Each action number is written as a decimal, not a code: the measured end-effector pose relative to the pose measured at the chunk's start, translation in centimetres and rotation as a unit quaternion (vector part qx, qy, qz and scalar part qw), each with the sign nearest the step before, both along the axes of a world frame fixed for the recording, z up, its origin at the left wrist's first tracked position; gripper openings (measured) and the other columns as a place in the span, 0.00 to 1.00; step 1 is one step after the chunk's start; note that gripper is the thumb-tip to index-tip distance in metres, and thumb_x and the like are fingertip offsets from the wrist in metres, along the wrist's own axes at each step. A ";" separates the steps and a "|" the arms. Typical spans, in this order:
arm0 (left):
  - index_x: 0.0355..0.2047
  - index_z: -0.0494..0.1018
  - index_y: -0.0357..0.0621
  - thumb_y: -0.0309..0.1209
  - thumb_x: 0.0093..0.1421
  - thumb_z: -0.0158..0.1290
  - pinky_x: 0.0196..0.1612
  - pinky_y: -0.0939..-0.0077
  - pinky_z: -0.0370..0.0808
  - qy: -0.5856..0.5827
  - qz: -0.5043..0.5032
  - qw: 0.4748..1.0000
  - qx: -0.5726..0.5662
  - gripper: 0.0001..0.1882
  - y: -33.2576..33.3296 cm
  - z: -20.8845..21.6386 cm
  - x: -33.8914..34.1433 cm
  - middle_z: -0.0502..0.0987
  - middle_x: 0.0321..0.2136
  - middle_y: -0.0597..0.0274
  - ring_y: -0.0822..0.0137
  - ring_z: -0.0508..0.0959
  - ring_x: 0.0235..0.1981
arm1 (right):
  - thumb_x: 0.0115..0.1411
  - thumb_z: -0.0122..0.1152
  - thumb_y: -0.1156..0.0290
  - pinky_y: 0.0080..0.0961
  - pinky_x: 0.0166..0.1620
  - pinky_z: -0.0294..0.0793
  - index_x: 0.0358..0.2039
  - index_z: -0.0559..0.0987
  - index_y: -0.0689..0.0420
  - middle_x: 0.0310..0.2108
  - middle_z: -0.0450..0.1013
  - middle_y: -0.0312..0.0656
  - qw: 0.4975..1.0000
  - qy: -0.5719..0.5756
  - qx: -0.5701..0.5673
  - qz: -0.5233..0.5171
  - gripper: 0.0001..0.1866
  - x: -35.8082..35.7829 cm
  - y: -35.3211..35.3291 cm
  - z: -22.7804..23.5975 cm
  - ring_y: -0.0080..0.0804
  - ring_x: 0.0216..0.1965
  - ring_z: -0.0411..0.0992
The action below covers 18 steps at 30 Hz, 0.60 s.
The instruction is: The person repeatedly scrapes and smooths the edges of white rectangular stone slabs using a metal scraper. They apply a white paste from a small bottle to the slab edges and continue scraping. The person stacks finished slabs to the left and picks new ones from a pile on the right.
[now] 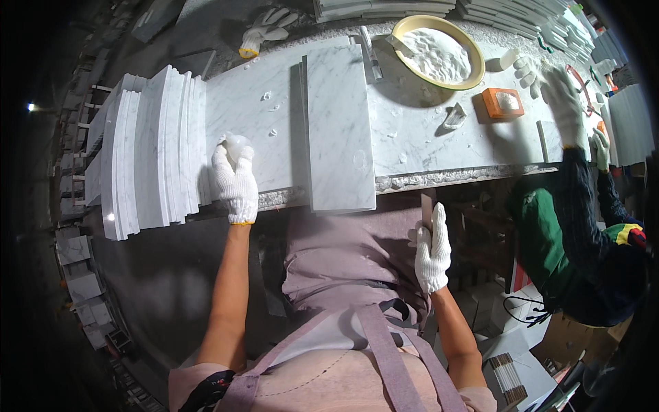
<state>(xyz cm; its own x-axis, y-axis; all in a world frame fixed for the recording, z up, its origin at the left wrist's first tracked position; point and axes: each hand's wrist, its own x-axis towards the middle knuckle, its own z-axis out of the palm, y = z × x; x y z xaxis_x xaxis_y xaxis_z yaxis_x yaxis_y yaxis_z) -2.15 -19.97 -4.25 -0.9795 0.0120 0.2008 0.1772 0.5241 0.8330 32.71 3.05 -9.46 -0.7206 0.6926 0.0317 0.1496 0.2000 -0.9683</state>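
My left hand (237, 180), in a white knitted glove, is closed around a small whitish, translucent lump (238, 145) that looks like crumpled plastic. It rests on the marble worktop beside a row of upright tiles. In front of my body at the table edge, my right hand (432, 255), also gloved, grips a thin, flat, brownish strip (427, 209) like a scraper blade; its lower part is hidden by the fingers. Between my hands lies a grey-veined white marble tile (338, 127), jutting past the table's front edge.
Leaning marble tiles (161, 151) stand left. Behind are a yellow bowl of white powder (439, 53), a metal-ended tool (371, 53) and a spare glove (266, 33). An orange box (502, 103) sits right, near a co-worker's gloved hand (564, 103). White crumbs dot the worktop (257, 165).
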 end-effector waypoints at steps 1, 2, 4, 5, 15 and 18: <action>0.62 0.70 0.36 0.31 0.65 0.63 0.62 0.64 0.71 0.024 0.015 0.998 -0.053 0.27 -0.3 -0.3 -0.6 0.76 0.56 0.51 0.58 0.76 0.56 | 0.71 0.49 0.85 0.20 0.40 0.81 0.78 0.57 0.53 0.49 0.75 0.41 1.000 -0.022 -0.007 0.010 0.36 0.0 -0.2 -0.1 0.22 0.40 0.77; 0.61 0.70 0.36 0.33 0.65 0.63 0.61 0.64 0.72 0.018 0.025 0.998 -0.052 0.27 -0.5 -0.5 -1.1 0.77 0.54 0.50 0.57 0.77 0.55 | 0.70 0.49 0.87 0.22 0.42 0.83 0.78 0.55 0.52 0.52 0.75 0.43 0.999 -0.044 -0.013 0.020 0.38 0.0 -0.4 -0.1 0.23 0.43 0.78; 0.59 0.71 0.36 0.35 0.64 0.64 0.60 0.62 0.73 0.053 0.049 0.992 -0.102 0.26 -0.5 -0.8 -1.8 0.78 0.52 0.48 0.55 0.78 0.53 | 0.70 0.48 0.87 0.22 0.42 0.83 0.78 0.56 0.53 0.53 0.74 0.43 0.999 -0.046 -0.015 0.015 0.37 -0.6 -1.1 -0.5 0.23 0.42 0.78; 0.58 0.72 0.36 0.36 0.64 0.64 0.59 0.61 0.73 0.018 0.063 0.993 -0.098 0.26 -0.4 -0.8 -2.1 0.79 0.51 0.48 0.54 0.79 0.53 | 0.70 0.48 0.87 0.22 0.43 0.83 0.78 0.56 0.53 0.54 0.74 0.43 0.998 -0.042 -0.034 0.010 0.37 -1.0 -1.5 -0.8 0.23 0.42 0.78; 0.55 0.73 0.35 0.39 0.61 0.66 0.56 0.58 0.75 0.003 0.084 0.990 -0.117 0.28 0.2 -1.5 -2.1 0.80 0.49 0.46 0.51 0.80 0.51 | 0.74 0.53 0.79 0.19 0.39 0.84 0.57 0.76 0.60 0.48 0.74 0.39 0.997 -0.044 -0.037 -0.048 0.14 -3.0 -3.0 -2.2 0.22 0.40 0.79; 0.52 0.74 0.34 0.41 0.61 0.66 0.55 0.59 0.74 0.035 0.077 0.988 -0.130 0.27 0.2 -1.6 -2.1 0.80 0.46 0.46 0.52 0.80 0.49 | 0.67 0.51 0.88 0.16 0.40 0.79 0.58 0.77 0.58 0.45 0.76 0.37 0.995 -0.024 -0.064 -0.066 0.21 -3.2 -3.1 -1.8 0.19 0.38 0.76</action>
<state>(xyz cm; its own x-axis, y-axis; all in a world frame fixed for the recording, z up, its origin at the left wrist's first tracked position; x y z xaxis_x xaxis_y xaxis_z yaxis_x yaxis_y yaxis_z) -4.27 -19.73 -5.82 -0.9577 -0.0757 0.2778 0.1312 0.7440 0.6551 29.50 -0.08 -11.24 -0.6215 0.7776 -0.0948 0.2124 0.0508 -0.9759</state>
